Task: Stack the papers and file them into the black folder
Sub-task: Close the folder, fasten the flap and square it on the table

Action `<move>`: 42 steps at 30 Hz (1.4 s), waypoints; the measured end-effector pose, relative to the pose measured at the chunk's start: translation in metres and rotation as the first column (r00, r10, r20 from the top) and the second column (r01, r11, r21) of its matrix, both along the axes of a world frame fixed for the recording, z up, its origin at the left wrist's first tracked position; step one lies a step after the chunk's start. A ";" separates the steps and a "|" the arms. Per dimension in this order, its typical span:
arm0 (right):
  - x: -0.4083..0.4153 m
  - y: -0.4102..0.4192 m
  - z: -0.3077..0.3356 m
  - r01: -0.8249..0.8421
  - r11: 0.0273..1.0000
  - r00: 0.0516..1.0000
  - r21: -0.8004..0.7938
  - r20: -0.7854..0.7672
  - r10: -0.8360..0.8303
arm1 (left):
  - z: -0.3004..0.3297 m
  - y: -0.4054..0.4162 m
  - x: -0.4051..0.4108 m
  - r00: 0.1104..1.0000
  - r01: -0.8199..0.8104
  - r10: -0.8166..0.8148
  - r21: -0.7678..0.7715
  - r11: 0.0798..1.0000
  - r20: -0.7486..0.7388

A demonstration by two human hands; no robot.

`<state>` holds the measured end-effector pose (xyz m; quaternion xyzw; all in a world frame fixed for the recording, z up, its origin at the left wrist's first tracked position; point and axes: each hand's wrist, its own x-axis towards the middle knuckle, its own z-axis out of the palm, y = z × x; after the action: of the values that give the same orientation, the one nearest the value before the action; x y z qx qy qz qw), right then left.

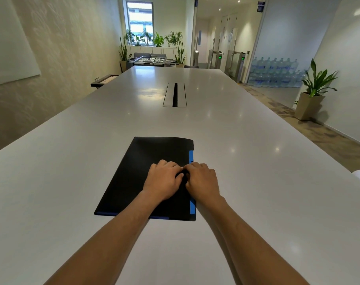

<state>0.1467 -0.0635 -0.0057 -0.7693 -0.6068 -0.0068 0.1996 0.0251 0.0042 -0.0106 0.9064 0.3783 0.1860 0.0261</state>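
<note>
black folder (138, 177) closed, flat on worktop (257, 161), near centre | left hand (164, 181) + right hand (201, 179) curled, touching, on folder's right side | grip contents: cannot tell

Black folder (138, 177) with blue edging, glossy white table (247, 161), green potted plant (317, 81), beige planter (307, 106)

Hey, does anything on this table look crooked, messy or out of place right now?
Nothing much. The black folder lies closed and flat on the table, turned slightly askew to its edge, with blue edging showing along its right side. Both hands rest on it. No loose papers are visible.
</note>
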 end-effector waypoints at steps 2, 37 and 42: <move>-0.002 -0.002 0.001 0.001 1.000 1.000 -0.004 -0.015 -0.001 | 0.000 0.000 0.000 1.000 0.005 -0.005 -0.022 1.000 0.005; 0.005 -0.023 0.028 0.106 0.988 0.321 -0.114 -0.936 -0.142 | 0.054 0.040 -0.079 0.745 -0.200 0.589 -0.736 0.647 0.314; 0.021 -0.005 0.031 0.073 0.996 0.274 -0.048 -0.959 -0.067 | 0.060 0.061 -0.078 0.604 -0.034 0.648 -0.798 0.602 0.463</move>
<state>0.1680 -0.0685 0.0251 -0.6441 -0.3309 0.4466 0.5255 -0.0531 0.0649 0.0492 0.5666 0.5594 0.3613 0.4853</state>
